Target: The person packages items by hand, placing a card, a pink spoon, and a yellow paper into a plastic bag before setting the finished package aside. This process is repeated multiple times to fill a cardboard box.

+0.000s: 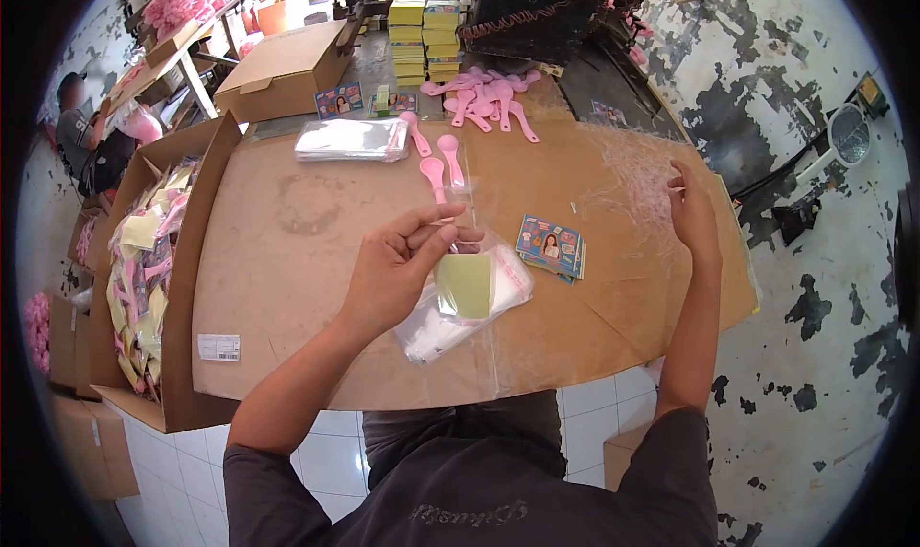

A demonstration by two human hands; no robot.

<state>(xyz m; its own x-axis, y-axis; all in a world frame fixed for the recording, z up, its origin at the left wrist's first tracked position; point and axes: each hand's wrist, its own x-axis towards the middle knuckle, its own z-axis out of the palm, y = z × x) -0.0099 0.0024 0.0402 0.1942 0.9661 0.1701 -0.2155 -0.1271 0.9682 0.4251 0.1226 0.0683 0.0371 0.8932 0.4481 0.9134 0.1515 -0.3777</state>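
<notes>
My left hand (pixel 398 264) is closed, thumb against fingers, on the top of a small clear plastic bag with a yellow-green card (pixel 464 286) inside. Beneath it lies a stack of clear plastic bags (pixel 431 334). Just beyond my fingertips are two pink measuring spoons, the nearer spoon (pixel 433 171) and the farther spoon (pixel 449 148). My right hand (pixel 694 216) is raised at the right with its fingers apart, beside a heap of thin clear plastic strips (pixel 640 178). Between the hands sits a small pile of blue printed cards (pixel 551 245).
An open carton (pixel 172 355) of packed bags stands at the left edge of the cardboard-covered table (pixel 259 288). Farther back are another bag stack (pixel 350 140), a heap of pink spoons (pixel 489 94), stacked yellow cards (pixel 407 34) and a closed box (pixel 283 68). A person (pixel 81 135) sits far left.
</notes>
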